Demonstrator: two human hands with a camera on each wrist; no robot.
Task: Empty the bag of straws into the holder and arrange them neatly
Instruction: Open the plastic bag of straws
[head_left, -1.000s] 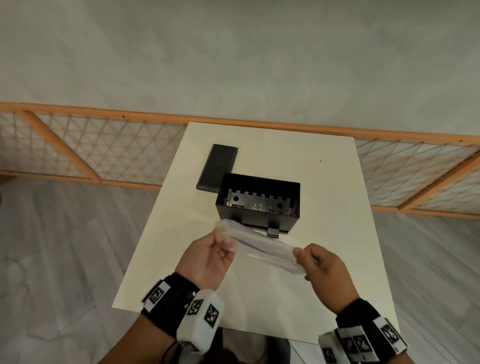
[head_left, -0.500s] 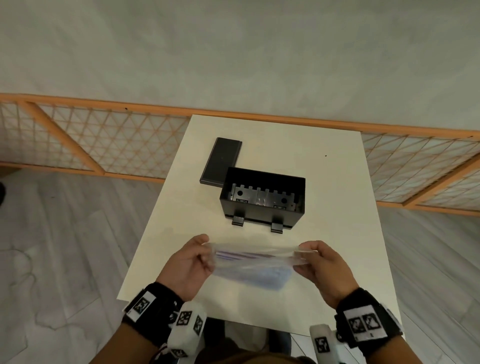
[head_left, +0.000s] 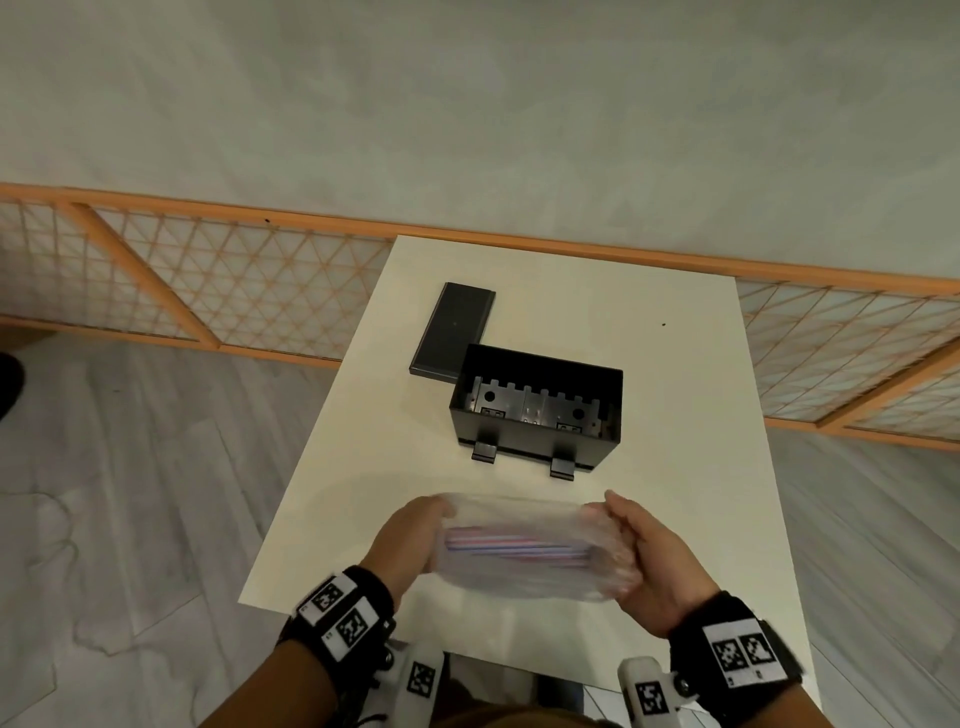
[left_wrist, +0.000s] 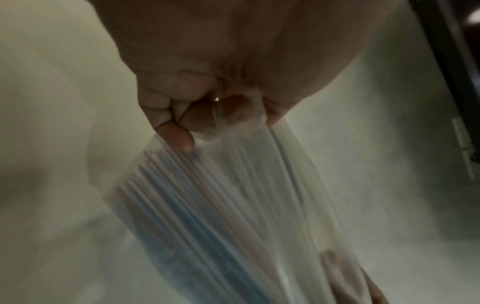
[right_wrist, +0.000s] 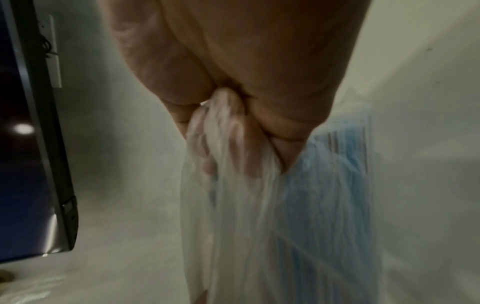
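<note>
Tabletop (head_left: 675, 415) carries the open black holder (head_left: 537, 410), ahead of both grips and apart from them. Bag (head_left: 524, 551) spans between them: left hand (head_left: 410, 540) pinches one end, right hand (head_left: 644, 561) bunches the other. Film is thin, limp and slippery, so grip the gathered ends. Straws (left_wrist: 182, 205) inside look light and stiff and probably slide loose, though the wrist views are blurred.

The clear, thin plastic bag (head_left: 524, 551) is crinkling glossily; the holder (head_left: 537, 410) is showing matt black walls around bare metal; the table (head_left: 675, 415) is looking smooth, matt.
</note>
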